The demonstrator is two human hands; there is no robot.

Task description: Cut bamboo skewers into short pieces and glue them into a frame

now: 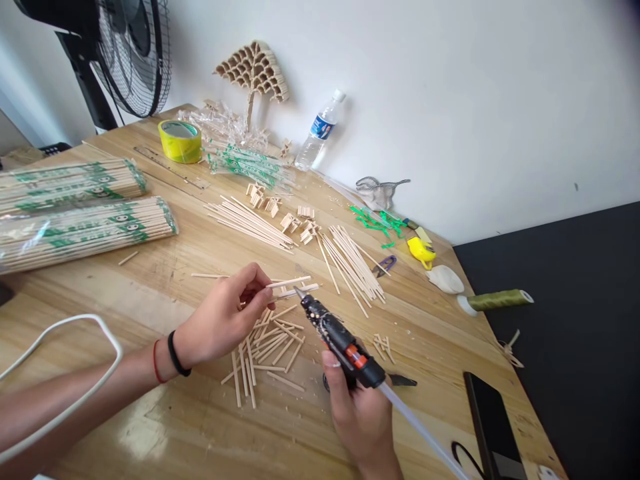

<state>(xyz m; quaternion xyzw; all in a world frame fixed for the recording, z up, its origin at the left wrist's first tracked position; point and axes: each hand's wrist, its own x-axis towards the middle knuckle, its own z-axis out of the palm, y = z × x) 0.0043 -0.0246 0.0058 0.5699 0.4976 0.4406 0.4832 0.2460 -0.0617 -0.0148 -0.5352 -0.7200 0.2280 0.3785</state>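
My right hand (pixel 363 410) is wrapped round a black hot glue gun (pixel 343 337), with a clear glue stick (pixel 420 423) trailing from its back end. The gun's nozzle points up and left, at or very near the thin wooden sticks (pixel 295 287) pinched in my left hand (pixel 235 307). Whether the tip touches the wood I cannot tell. Two of those sticks lie roughly parallel, with short pieces between them. Under my left hand is a loose pile of short cut sticks (pixel 270 343). Beneath the gun, a dark blade or handle (pixel 403 380) shows in part.
Long sticks (pixel 353 267) and small glued stick pieces (pixel 300 227) lie behind my hands. Bagged sticks (pixel 85 233) are at left. Yellow tape (pixel 180 141), a water bottle (pixel 320 131) and a tree-shaped stick model (pixel 254 70) stand farther back. A phone (pixel 493 427) lies right; a white cable (pixel 107 327) crosses my left forearm.
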